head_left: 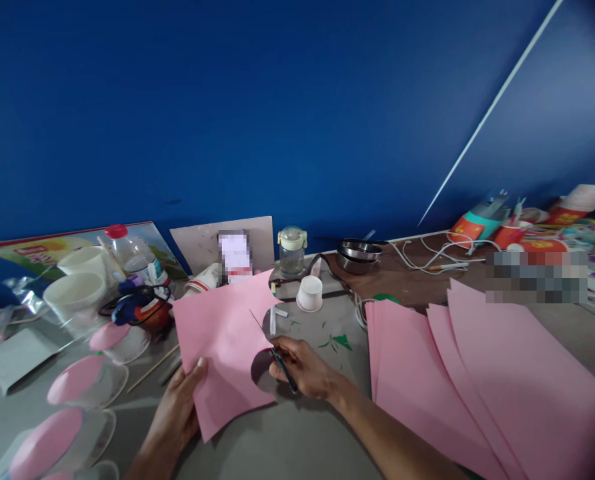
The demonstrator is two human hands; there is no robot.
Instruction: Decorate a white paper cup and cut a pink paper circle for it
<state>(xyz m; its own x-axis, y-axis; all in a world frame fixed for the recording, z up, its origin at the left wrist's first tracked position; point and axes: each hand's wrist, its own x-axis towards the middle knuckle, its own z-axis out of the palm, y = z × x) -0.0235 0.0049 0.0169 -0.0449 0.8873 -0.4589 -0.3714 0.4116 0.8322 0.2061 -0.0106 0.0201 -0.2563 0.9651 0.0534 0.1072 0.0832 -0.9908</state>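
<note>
A sheet of pink paper (217, 333) is held up in front of me, its right edge cut into scalloped curves. My left hand (182, 393) grips its lower left side, thumb on the front. In my right hand (300, 367) is a pair of scissors (283, 370) with black handles. One thin blade shows over the paper near its right edge, pointing up and left. How far the blades are apart is hard to tell. To the left, pink paper rounds (47, 443) lie on clear round lids or bowls.
Pink sheets (417, 373) are stacked at the right. Behind stand a white paper cup (310, 294), a glass jar (292, 252), metal bowls (358, 253) and a phone (235, 257). White cables (427, 257) run along the back. Green scraps (341, 342) lie mid-table; a wooden stick (152, 369) lies left.
</note>
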